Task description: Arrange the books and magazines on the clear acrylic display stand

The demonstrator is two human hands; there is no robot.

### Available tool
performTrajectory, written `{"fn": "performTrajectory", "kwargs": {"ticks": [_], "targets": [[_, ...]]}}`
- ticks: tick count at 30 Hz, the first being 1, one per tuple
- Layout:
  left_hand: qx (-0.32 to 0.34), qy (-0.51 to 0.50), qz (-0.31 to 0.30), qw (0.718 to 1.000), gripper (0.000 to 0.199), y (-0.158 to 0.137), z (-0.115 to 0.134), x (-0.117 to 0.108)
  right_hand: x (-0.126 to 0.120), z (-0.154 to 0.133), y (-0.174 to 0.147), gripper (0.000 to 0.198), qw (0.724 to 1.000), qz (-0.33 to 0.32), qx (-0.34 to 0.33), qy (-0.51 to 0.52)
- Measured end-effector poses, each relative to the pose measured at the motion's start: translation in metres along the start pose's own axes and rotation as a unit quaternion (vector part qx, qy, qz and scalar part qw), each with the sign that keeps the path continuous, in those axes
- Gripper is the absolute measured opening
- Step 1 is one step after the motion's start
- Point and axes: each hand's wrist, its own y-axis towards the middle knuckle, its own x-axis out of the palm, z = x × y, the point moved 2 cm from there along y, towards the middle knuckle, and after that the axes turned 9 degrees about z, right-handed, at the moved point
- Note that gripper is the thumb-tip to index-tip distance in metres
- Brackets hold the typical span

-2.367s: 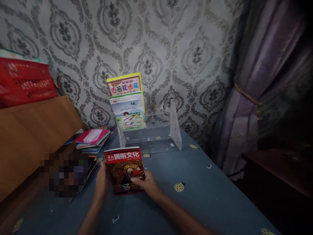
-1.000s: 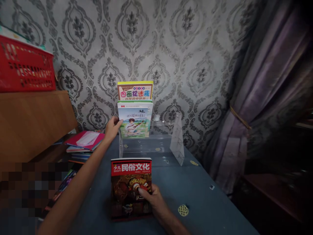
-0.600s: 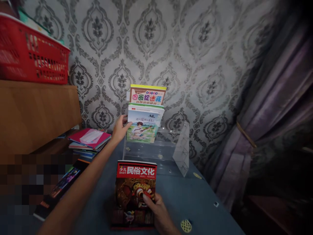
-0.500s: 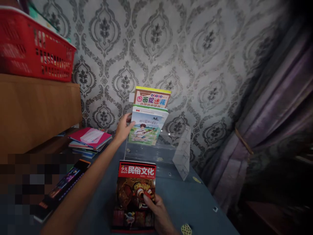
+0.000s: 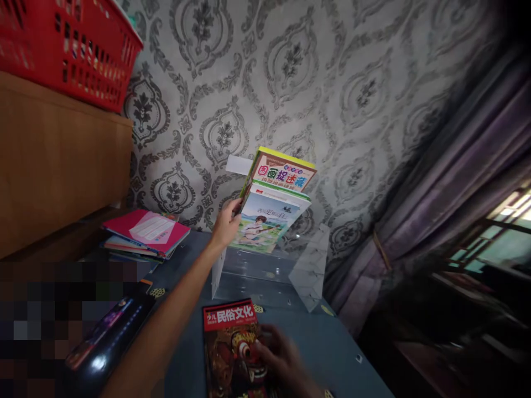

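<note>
Dim light, bright window (image 5: 508, 246) far right, glare on black cover (image 5: 110, 337), blurred right hand (image 5: 282, 352)

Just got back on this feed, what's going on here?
A person's left hand holds the left edge of the books in the clear rack. The right hand, blurred, is at a red-topped book in front of the rack; its grip is unclear. A pink-topped stack lies left of the rack.
</note>
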Motion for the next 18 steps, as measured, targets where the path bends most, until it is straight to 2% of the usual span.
{"fn": "performTrajectory", "kwargs": {"ticks": [2,5,8,10,13,18], "targets": [[0.007,-0.001,0.000,1.000,0.057,-0.002,-0.001,-0.001,-0.023,-0.026,0.021,0.067,0.993,0.083,-0.059,-0.052],[0.029,0.014,0.011,0.999,0.058,-0.009,0.000,-0.002,-0.050,-0.075,0.059,0.070,0.978,0.163,-0.132,-0.008],[0.044,0.042,0.024,0.998,0.058,-0.017,0.002,0.001,-0.064,-0.120,0.093,0.077,0.955,0.220,-0.194,0.038],[0.050,0.055,0.032,0.997,0.058,-0.022,0.003,0.004,-0.066,-0.139,0.108,0.080,0.942,0.249,-0.218,0.056],[0.059,0.062,0.044,0.995,0.060,-0.027,0.005,0.009,-0.060,-0.152,0.121,0.082,0.938,0.247,-0.231,0.071],[0.048,0.061,0.042,0.996,0.059,-0.028,0.007,0.010,-0.045,-0.152,0.127,0.083,0.951,0.189,-0.233,0.076]]}}
